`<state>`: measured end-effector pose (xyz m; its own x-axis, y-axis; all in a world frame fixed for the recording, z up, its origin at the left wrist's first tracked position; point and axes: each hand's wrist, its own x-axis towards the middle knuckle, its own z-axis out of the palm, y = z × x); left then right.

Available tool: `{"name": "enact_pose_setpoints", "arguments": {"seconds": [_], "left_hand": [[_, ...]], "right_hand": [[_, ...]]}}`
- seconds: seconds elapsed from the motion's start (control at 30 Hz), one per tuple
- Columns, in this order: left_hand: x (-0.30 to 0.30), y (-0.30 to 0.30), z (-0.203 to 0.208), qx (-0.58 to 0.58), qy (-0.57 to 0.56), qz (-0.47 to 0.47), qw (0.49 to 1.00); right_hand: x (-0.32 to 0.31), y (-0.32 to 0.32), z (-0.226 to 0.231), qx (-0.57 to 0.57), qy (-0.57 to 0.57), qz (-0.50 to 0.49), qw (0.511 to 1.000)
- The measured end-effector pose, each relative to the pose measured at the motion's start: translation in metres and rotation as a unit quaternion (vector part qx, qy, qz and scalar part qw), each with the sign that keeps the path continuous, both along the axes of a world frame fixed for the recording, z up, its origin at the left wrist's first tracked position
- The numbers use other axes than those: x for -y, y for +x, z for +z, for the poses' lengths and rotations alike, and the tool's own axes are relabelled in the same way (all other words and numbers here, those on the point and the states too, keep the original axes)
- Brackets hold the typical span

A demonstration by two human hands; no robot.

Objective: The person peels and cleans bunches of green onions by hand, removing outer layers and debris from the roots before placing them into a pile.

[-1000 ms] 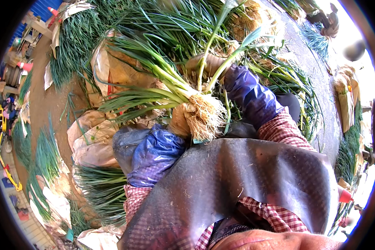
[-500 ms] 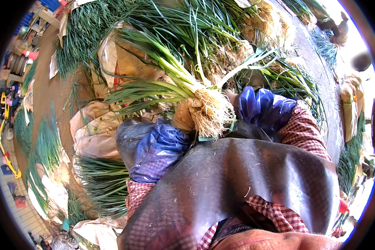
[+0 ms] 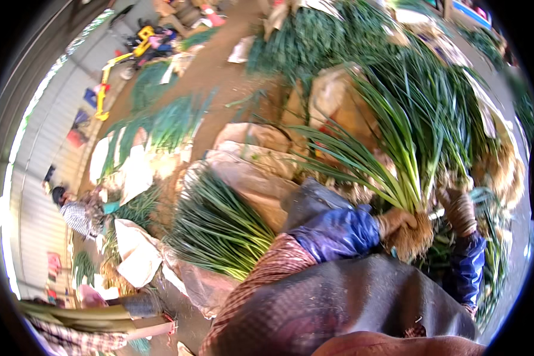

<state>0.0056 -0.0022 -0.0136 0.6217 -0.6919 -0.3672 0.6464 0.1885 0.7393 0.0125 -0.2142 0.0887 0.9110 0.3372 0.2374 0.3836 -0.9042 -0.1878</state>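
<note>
My left hand (image 3: 396, 224), in a tan glove and blue sleeve cover, is closed around a bunch of green onions (image 3: 404, 166) just above its roots. The long leaves fan up and to the left. The pale root tuft (image 3: 414, 240) hangs over my dark apron (image 3: 338, 296). To the right of the bunch, my gloved right hand (image 3: 458, 212) has its fingers bent at the root ends of the green onion pile (image 3: 433, 113). What its fingers hold, if anything, is hidden.
More green onions (image 3: 219, 222) lie to my left by tan sacking (image 3: 255, 172). Several other heaps (image 3: 175, 121) stand on the brown floor. At the far left a person (image 3: 77, 210) is bent over onions. Along the wall is a yellow-framed machine (image 3: 115, 59).
The view has swung left, so the bunch and both hands appear farther right. My right hand, earlier mostly hidden behind the roots, now shows apart from the bunch. My left hand keeps its grip.
</note>
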Motion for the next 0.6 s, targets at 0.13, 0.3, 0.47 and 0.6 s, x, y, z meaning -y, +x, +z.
{"name": "enact_pose_setpoints", "arguments": {"seconds": [0.13, 0.3, 0.47, 0.6], "left_hand": [[-0.002, -0.02, 0.027, 0.089, -0.091, 0.076, 0.989], [-0.008, -0.022, 0.027, 0.152, -0.033, 0.113, 0.981], [-0.009, -0.011, 0.028, 0.341, 0.049, 0.115, 0.932], [-0.014, -0.008, 0.032, 0.279, 0.058, 0.081, 0.955]], "right_hand": [[0.009, 0.031, -0.078, -0.115, 0.083, 0.043, 0.989], [-0.013, 0.02, -0.067, -0.054, 0.207, 0.111, 0.971], [0.004, 0.021, -0.055, 0.107, -0.026, 0.108, 0.988], [-0.006, 0.009, -0.043, 0.034, -0.183, 0.009, 0.982]]}}
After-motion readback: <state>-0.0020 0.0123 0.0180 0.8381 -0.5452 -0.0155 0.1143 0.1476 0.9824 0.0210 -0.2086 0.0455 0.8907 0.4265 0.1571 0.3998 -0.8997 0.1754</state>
